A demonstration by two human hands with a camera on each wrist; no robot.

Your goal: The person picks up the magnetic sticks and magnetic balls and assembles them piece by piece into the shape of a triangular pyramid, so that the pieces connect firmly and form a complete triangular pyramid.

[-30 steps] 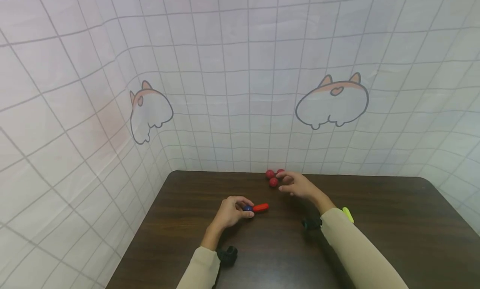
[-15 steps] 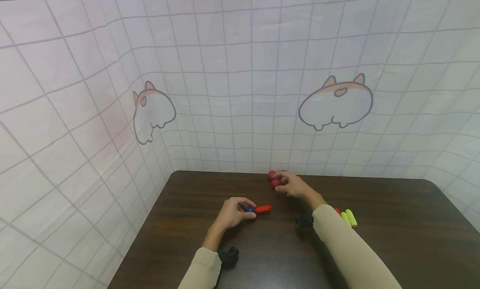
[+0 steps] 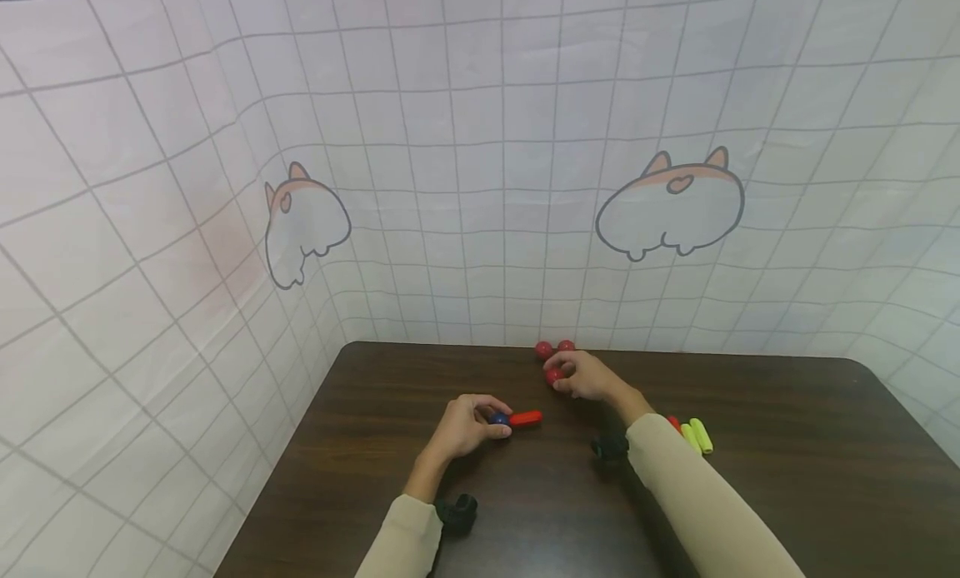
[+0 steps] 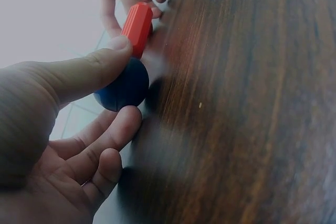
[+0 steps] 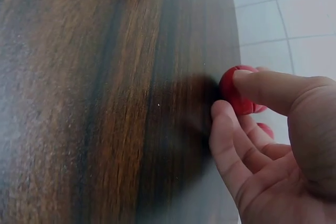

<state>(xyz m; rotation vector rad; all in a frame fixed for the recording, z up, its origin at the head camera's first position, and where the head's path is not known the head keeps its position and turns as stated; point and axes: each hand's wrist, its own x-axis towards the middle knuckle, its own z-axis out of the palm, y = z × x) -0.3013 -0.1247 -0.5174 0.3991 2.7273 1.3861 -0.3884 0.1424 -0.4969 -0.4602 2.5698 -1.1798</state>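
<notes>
In the head view the left hand (image 3: 465,426) pinches a blue ball (image 3: 500,419) low over the table, and a red ridged stick (image 3: 526,418) extends from the ball toward the right. The left wrist view shows thumb and fingers around the blue ball (image 4: 126,85), with the red stick (image 4: 138,27) against it. Farther back, the right hand (image 3: 588,376) grips a red ball (image 3: 553,376); its thumb lies on that red ball (image 5: 236,90) in the right wrist view. Two other red balls lie behind it, one at the left (image 3: 543,351) and one at the right (image 3: 566,346).
Beside the right forearm lie two yellow-green sticks, the outer one (image 3: 701,435) and the inner one (image 3: 691,439), with a red piece (image 3: 674,423) partly hidden by the sleeve. A white gridded cloth (image 3: 480,228) hangs behind the dark wooden table (image 3: 787,445).
The right hand has moved left onto the nearest red ball and closed round it, and that ball has shifted slightly toward the person. The left hand keeps its hold on the blue ball.
</notes>
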